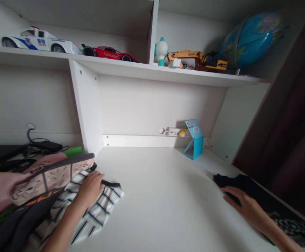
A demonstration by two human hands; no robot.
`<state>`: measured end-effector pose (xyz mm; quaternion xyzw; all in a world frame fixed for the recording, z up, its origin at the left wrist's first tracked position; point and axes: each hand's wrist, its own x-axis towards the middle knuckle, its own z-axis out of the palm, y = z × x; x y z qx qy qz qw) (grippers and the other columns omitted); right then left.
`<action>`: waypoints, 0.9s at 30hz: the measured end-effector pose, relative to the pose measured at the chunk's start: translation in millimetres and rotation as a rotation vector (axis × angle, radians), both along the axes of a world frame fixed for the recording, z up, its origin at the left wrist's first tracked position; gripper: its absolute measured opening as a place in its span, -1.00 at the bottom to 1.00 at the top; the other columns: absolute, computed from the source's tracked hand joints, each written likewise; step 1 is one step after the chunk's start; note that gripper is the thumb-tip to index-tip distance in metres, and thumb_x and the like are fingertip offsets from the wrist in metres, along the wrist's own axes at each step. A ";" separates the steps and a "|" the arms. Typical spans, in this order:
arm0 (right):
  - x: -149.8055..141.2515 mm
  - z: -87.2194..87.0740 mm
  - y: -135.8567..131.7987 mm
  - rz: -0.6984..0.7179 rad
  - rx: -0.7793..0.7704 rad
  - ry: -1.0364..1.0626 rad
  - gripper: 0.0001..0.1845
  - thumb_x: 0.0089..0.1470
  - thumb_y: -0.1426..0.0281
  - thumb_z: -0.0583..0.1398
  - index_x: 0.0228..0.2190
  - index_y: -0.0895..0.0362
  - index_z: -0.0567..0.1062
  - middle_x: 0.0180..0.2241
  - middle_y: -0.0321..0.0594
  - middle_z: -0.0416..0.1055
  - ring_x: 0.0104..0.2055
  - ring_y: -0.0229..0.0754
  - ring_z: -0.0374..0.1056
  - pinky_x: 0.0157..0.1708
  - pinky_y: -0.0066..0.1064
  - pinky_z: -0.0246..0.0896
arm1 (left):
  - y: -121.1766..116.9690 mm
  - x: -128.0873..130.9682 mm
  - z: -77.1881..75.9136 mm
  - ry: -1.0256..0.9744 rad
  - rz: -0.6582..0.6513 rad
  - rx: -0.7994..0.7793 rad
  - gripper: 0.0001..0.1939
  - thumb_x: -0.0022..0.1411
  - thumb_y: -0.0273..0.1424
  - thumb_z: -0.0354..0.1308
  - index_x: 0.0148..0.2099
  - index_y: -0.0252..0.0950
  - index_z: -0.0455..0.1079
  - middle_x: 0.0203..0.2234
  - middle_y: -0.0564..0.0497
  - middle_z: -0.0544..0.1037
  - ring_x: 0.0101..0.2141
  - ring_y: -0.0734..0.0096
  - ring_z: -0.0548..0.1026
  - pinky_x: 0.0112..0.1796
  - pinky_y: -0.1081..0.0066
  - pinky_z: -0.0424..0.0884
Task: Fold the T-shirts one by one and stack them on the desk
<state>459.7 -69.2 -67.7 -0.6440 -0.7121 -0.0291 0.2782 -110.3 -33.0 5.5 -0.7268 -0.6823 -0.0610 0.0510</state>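
Observation:
My left hand point(90, 187) is at the black neckband of a white shirt with black stripes point(102, 206), its fingers bent together on the cloth. The shirt lies partly spread at the left of the white desk, beside a heap of clothes. At the right, my right hand point(243, 204) is over a black shirt point(243, 183) with pale lettering lower down. Its fingers are stretched out and its thumb is apart, slightly blurred. The black shirt lies flat along the right edge of the desk.
Heaped clothes point(0, 192) in pink and dark grey lie at the left, near a black adapter with cables point(47, 145). A blue folded stand point(198, 147) and a power strip point(173, 132) are at the back. Toy vehicles point(107, 53) and a globe point(257, 40) occupy the shelf point(131, 68).

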 end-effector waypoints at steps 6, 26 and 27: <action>-198.7 46.2 7.7 0.519 -0.279 0.134 -0.72 0.08 0.31 0.01 -0.21 0.04 0.44 -0.21 -0.21 0.43 -0.15 -0.17 0.33 -0.11 -0.38 0.19 | -8.7 16.0 3.3 0.078 -0.045 -0.154 -0.76 0.05 -0.55 -0.11 -0.34 -0.29 0.37 -0.36 -0.08 0.49 -0.27 0.21 0.42 -0.29 0.33 0.24; -286.3 110.9 20.5 0.730 -0.404 0.348 -0.91 0.05 0.40 0.04 -0.38 0.12 0.34 -0.49 -0.33 0.38 -0.44 -0.30 0.37 -0.45 -0.53 0.19 | -5.4 -6.5 9.5 -0.200 -0.161 -0.076 -0.63 0.09 -0.37 -0.01 -0.04 -0.31 0.36 -0.06 -0.13 0.41 0.00 0.22 0.30 0.01 0.32 0.12; -263.7 116.8 17.8 0.705 -0.373 0.381 -0.89 0.07 0.37 0.03 -0.38 0.13 0.32 -0.47 -0.30 0.38 -0.43 -0.28 0.38 -0.44 -0.51 0.20 | -4.1 -6.7 7.1 -0.203 -0.161 -0.089 -0.60 0.10 -0.37 -0.02 0.00 -0.34 0.33 -0.05 -0.16 0.40 0.00 0.22 0.30 0.01 0.31 0.12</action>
